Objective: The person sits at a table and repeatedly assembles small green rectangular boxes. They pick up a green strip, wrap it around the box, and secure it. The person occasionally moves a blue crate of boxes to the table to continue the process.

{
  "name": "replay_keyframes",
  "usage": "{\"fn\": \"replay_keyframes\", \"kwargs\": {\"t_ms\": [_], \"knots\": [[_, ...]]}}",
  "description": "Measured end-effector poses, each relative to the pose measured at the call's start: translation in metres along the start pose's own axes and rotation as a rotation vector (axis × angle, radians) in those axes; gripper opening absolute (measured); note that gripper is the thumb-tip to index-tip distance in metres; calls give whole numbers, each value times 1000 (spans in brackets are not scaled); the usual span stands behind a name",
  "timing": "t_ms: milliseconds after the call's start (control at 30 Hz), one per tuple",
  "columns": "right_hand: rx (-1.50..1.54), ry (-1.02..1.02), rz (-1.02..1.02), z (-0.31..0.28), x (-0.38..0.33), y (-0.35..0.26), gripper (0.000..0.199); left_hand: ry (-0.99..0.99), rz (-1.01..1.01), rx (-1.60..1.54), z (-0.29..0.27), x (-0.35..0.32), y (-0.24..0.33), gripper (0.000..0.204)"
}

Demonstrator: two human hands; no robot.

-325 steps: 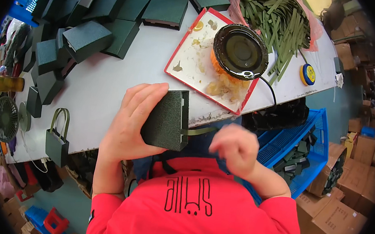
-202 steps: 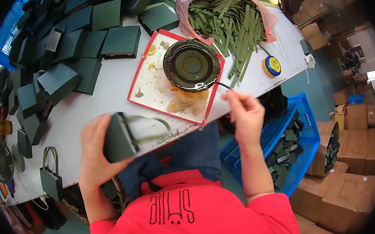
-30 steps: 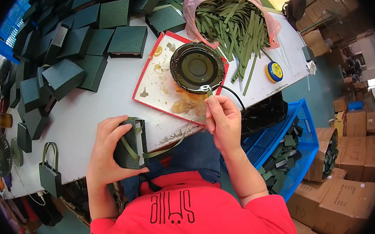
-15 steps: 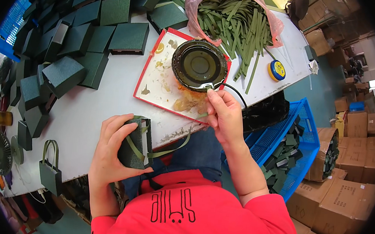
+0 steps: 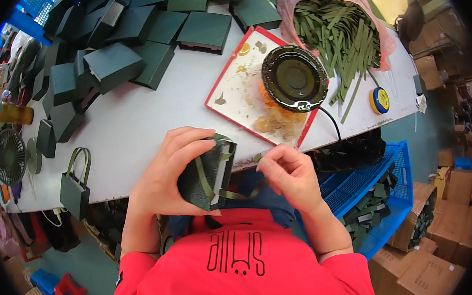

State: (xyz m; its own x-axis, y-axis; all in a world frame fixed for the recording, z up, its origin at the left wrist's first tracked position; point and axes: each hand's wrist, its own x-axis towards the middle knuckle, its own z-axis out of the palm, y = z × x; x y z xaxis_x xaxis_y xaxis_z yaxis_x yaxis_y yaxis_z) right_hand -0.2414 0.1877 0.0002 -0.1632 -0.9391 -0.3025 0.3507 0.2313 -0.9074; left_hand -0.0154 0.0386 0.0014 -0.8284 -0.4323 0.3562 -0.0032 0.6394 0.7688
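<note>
My left hand (image 5: 176, 168) is wrapped round a small dark green box (image 5: 195, 186) at the table's front edge, tilted so that its pale opening faces right. A green ribbon (image 5: 241, 196) runs across the box and loops out to the right. My right hand (image 5: 292, 174) pinches the free end of that ribbon, a short way right of the box. Beyond the right hand, a round black pot of dark, shiny liquid (image 5: 295, 77) sits on a stained white board with a red rim (image 5: 231, 94).
Many dark green boxes (image 5: 203, 32) crowd the far left. A finished-looking bag with handles (image 5: 75, 190) and a fan (image 5: 10, 154) stand left. A pink plastic bag of green ribbons (image 5: 339, 33), a round blue-yellow tin (image 5: 380, 100) and a blue crate (image 5: 387, 198) are right.
My right hand has drawn back from the pot's rim towards the box, bringing the ribbon end with it. The left hand still holds the box. The whole view has shifted.
</note>
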Motion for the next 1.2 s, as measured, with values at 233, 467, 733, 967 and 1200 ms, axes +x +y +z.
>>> {"fn": "replay_keyframes", "kwargs": {"t_ms": [233, 467, 733, 967, 1200], "knots": [[-45, -111, 127, 16, 16, 2, 18, -24, 29, -73, 0, 2, 3, 104], [-9, -116, 135, 18, 20, 4, 20, -31, 32, -74, 0, 4, 4, 104], [-267, -136, 124, 13, 27, 10, 26, -71, 52, -9, 1, 6, 7, 96], [-230, -165, 144, 10, 30, 19, 25, -102, 33, 52, 3, 5, 9, 96], [-109, 68, 54, -2, 24, 16, 31, -40, 22, -18, -2, -1, -1, 105]]}}
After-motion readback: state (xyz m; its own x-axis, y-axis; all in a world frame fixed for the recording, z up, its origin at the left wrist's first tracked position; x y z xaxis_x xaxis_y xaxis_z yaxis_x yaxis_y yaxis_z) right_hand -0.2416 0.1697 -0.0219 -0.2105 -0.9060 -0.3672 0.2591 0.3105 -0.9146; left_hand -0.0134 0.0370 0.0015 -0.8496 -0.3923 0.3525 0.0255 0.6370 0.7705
